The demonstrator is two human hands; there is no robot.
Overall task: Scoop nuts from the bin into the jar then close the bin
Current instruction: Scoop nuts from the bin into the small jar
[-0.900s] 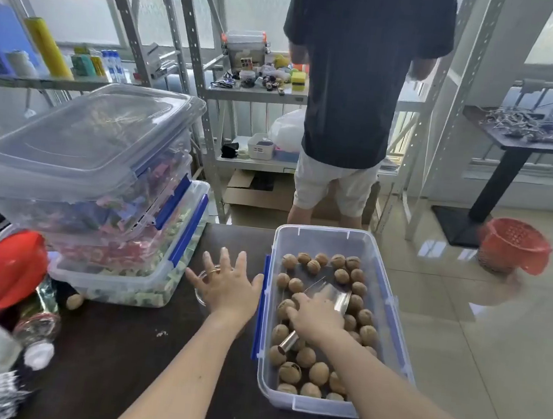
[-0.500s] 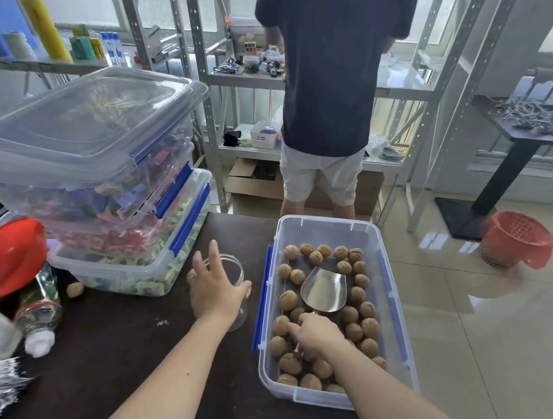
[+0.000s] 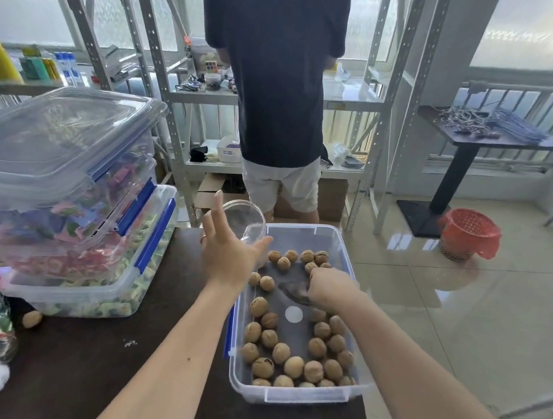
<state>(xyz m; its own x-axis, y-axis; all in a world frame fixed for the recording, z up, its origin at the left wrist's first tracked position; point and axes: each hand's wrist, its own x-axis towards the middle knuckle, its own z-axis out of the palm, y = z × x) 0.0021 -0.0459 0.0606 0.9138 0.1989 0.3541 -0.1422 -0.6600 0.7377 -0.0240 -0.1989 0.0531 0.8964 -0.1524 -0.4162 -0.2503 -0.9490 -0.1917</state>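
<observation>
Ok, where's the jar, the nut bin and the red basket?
glass jar (image 3: 244,221): head view, clear side wall.
nut bin (image 3: 302,396): head view, near rim.
red basket (image 3: 469,228): head view, mesh wall.

Left hand (image 3: 226,255) holds jar (image 3: 244,221) tilted; right hand (image 3: 330,286) among nuts (image 3: 281,353) in bin (image 3: 295,395).

The left hand (image 3: 228,259) has lifted the jar (image 3: 244,221) off the desk (image 3: 77,376) and tilts it over the bin's (image 3: 302,396) far left corner, while the right hand (image 3: 330,286) has pushed the scoop (image 3: 293,292) farther in, baring the bin's middle among the nuts (image 3: 281,353)
</observation>
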